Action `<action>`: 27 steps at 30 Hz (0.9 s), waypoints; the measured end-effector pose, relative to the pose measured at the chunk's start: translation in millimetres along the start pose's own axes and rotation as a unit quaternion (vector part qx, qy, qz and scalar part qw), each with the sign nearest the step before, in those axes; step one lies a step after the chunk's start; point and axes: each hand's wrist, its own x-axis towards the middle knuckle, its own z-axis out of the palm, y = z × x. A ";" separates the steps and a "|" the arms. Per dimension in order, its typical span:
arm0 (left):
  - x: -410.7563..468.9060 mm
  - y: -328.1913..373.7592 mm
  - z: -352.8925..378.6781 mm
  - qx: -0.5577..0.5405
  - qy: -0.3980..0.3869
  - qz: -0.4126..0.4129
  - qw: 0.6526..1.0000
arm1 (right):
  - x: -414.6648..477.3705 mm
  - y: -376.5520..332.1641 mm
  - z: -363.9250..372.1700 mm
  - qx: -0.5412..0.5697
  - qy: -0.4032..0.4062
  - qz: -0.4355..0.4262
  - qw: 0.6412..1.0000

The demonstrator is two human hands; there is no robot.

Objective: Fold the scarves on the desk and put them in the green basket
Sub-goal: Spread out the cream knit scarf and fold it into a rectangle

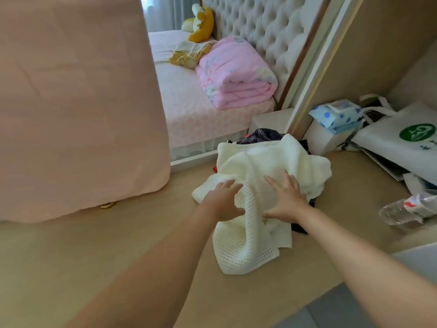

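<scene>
Head: crumpled cream waffle-knit scarf [255,166] on desk [71,245]

Cream scarf [257,162]: open waffle-knit weave, unfolded and crumpled, draped over a heap of other scarves on the beige counter [118,252]. Its near end trails toward the front edge of the counter in a loose, half-rolled fold. Dark scarf [263,136]: navy with pale stripes, bunched at the far side of the heap, partly covered by the cream scarf. Black fabric [299,227] shows beneath the cream scarf's right edge. A red scrap [215,169] shows at its left edge.
</scene>
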 end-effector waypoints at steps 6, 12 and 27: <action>21.9 -0.9 48.6 0.071 -0.051 -0.013 0.996 | 18.5 24.3 27.7 0.059 -0.035 -0.023 0.997; 12.7 -16.7 58.7 0.126 0.006 0.016 0.992 | 26.4 21.6 38.3 0.001 -0.012 -0.033 0.999; -171.5 -147.2 -42.3 0.082 -0.048 -0.142 0.985 | -77.2 -192.3 102.4 0.130 -0.164 -0.169 0.963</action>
